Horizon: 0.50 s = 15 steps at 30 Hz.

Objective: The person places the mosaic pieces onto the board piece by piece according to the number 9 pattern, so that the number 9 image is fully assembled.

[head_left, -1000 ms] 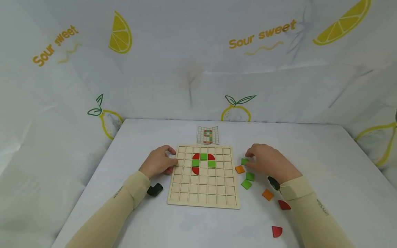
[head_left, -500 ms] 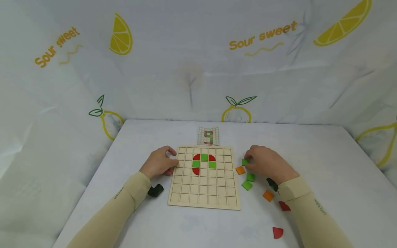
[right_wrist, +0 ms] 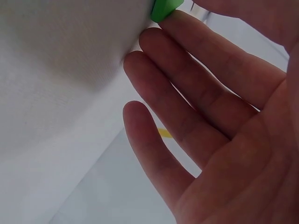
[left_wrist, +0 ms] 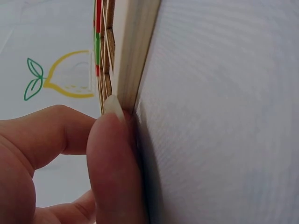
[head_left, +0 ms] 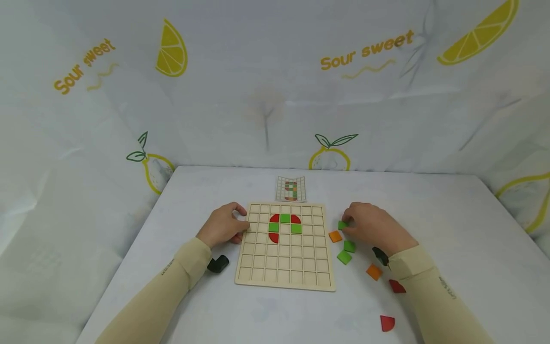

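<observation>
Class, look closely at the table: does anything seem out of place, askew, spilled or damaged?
Nothing looks spilled or damaged. Mildly odd: one red piece lies apart from the other loose pieces, low in the head view, and the pattern card looks slightly curled.

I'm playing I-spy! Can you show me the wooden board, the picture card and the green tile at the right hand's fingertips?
Wooden board (head_left: pixel 284 250): head view, bare cell near its middle.
Picture card (head_left: pixel 290 189): head view, its printed middle.
Green tile (right_wrist: pixel 165 8): right wrist view, its visible corner.
</observation>
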Motion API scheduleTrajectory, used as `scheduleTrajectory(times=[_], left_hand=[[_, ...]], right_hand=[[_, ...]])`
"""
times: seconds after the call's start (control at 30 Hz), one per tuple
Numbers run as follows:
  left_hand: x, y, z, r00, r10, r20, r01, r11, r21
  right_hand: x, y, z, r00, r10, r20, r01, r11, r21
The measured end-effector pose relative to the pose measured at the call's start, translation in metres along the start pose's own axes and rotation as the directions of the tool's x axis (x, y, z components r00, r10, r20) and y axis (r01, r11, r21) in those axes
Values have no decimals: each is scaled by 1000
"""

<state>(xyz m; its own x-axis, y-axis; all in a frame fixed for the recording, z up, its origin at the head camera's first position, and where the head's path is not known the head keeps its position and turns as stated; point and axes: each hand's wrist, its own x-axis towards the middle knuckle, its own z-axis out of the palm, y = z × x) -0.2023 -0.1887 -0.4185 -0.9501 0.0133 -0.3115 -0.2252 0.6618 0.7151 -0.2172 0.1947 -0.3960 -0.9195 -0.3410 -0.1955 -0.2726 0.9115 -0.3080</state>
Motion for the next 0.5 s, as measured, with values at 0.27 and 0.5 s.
scheduleTrajectory(times=[0.27,0.5], left_hand=[[-1,0,0,1000,2,1,-2,1000,14],[0,-1,0,1000,3,4,-3,1000,8]], right_hand=[[-4,0,-2,1000,5,-18,-5,1000,-8],[-7,1,-5,999,-11,-36,11,1000,2]])
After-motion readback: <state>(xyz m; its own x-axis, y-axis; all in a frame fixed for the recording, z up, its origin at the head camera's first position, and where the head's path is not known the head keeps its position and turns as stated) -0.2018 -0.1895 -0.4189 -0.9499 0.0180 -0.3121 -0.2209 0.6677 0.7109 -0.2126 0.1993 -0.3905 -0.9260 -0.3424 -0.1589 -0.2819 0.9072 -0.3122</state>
